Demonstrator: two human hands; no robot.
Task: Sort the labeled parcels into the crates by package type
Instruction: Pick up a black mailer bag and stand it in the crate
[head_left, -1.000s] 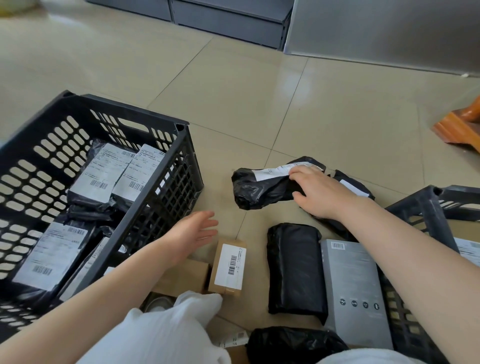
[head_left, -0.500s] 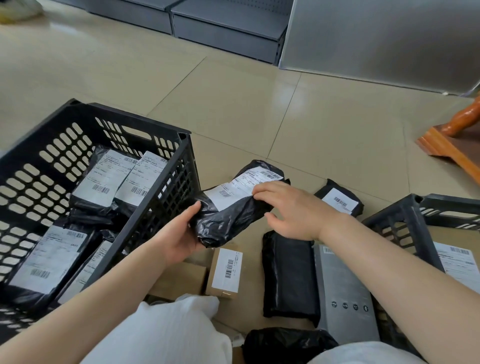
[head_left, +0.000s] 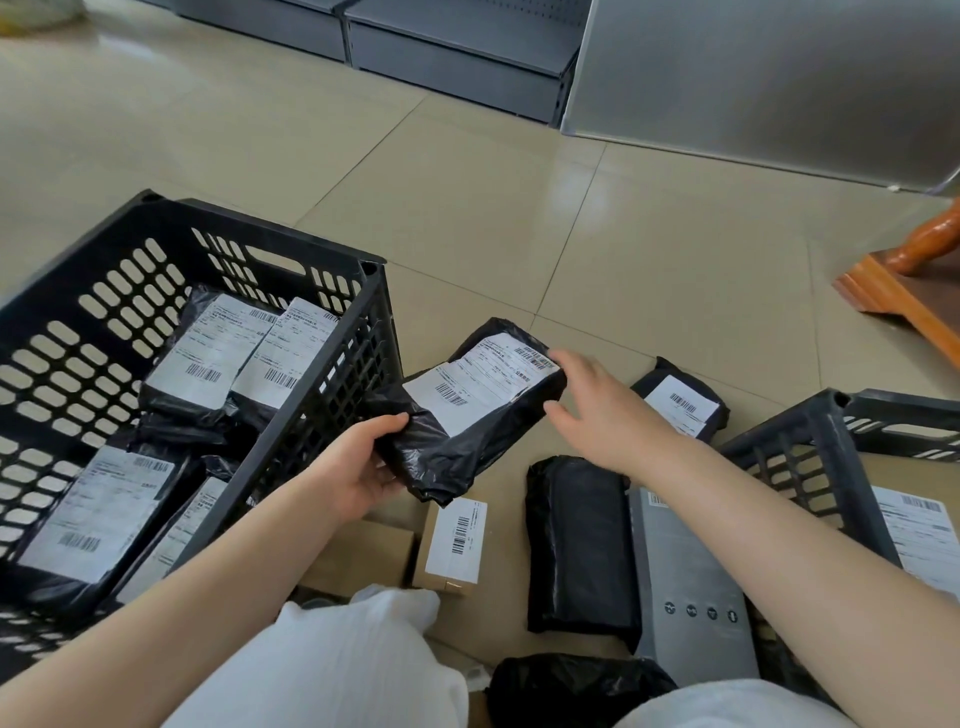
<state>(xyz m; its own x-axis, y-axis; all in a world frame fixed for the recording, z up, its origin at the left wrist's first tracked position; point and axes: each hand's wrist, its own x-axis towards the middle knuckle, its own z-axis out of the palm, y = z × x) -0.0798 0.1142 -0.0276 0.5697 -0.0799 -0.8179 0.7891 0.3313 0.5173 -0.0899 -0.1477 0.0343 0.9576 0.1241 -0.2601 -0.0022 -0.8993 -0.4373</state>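
The left hand (head_left: 358, 467) grips the black parcel (head_left: 467, 410) at its lower-left end; its long axis runs toward upper right, where the right hand's (head_left: 597, 410) fingers spread, touching.

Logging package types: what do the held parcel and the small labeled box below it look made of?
Held parcel: thin black plastic film, glossy and crinkled; likely a poly mailer with a white paper label. Small box: brown matte cardboard, apparently, with straight edges and a white barcode label.

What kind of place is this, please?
Probably a parcel sorting or storage room: a black crate of labeled black poly-bag parcels stands on a tiled floor, with grey metal shelving bases behind.
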